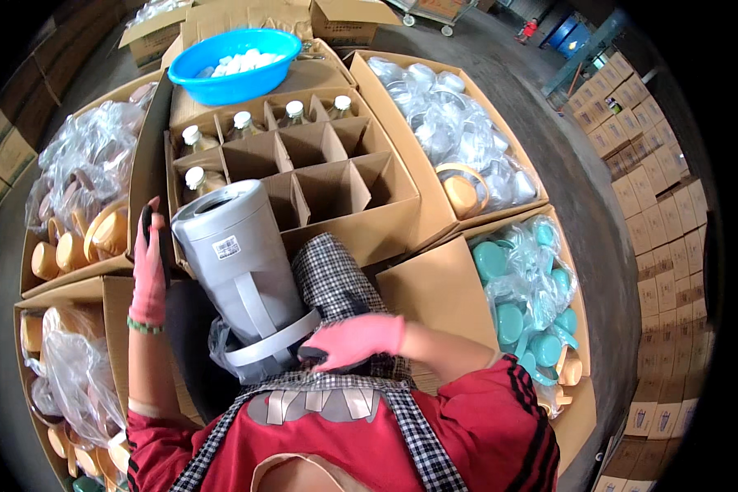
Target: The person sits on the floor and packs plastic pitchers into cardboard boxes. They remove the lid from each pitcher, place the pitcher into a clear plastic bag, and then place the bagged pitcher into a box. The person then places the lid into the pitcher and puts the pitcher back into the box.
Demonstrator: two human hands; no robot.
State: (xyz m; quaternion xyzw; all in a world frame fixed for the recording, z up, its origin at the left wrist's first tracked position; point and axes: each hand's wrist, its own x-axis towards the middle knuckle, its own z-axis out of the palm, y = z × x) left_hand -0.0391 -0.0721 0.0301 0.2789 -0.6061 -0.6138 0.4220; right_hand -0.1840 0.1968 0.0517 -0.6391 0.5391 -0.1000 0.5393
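Note:
A grey vacuum flask point(242, 262) with a side handle and a white label stands tilted between my legs, its round opening facing up. Around its lower end is a pale grey hoop handle point(275, 338). My left hand point(149, 266), in a pink glove with a dark palm, is upright beside the flask's upper left side, fingers stretched out. Close to the hoop's right end, my right hand point(357, 340) lies in a matching glove. Its fingers are curled together; what they hold, if anything, is hidden.
Ahead is a divided carton point(348, 215) with several white-capped glass bottles point(243, 125). Behind it, a blue basin point(221, 92) holds small white pieces. Cartons at both sides hold clear plastic-wrapped parts point(443, 107), orange parts point(111, 232) and teal parts point(510, 324). Stacked boxes point(660, 271) line the right.

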